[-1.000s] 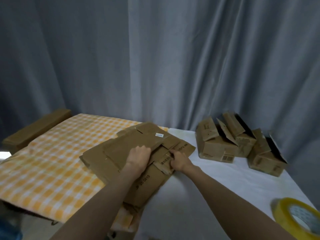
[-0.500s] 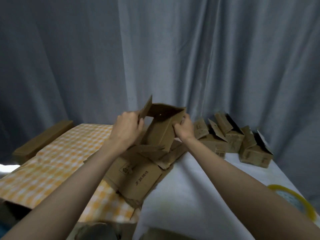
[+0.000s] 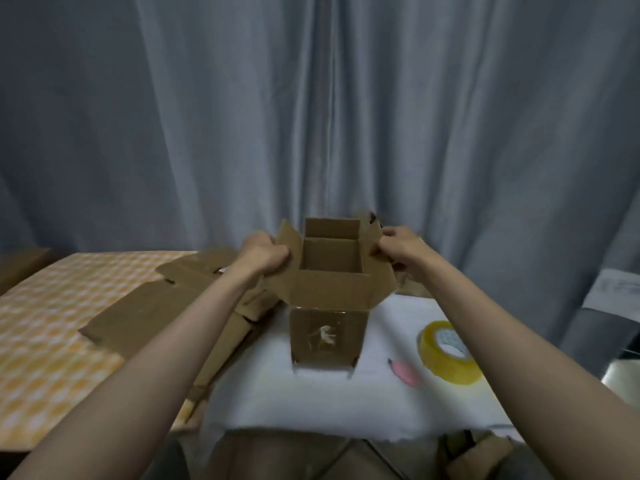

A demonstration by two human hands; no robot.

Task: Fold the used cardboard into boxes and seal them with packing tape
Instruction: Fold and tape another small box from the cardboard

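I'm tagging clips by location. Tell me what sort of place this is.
Probably a home room used as a makeshift packing spot: a grey curtain as backdrop, a yellow checked cloth beside a white-covered table, and flattened cardboard with a tape roll.

The upright box (image 3: 327, 336) stands mid-counter on the white cloth (image 3: 311, 396), its top flaps splayed outward and its mouth unblocked from above. The left hand (image 3: 265, 252) and right hand (image 3: 398, 247) hold the side flaps and close off both flanks at rim level. Left of the box, flat cardboard sheets (image 3: 166, 306) cover the counter up to its base. On the right, a tape roll (image 3: 448, 353) and a pink object (image 3: 405, 372) lie near the box, with bare cloth between. The cloth in front of the box lies bare. A curtain (image 3: 346, 116) hangs close behind.
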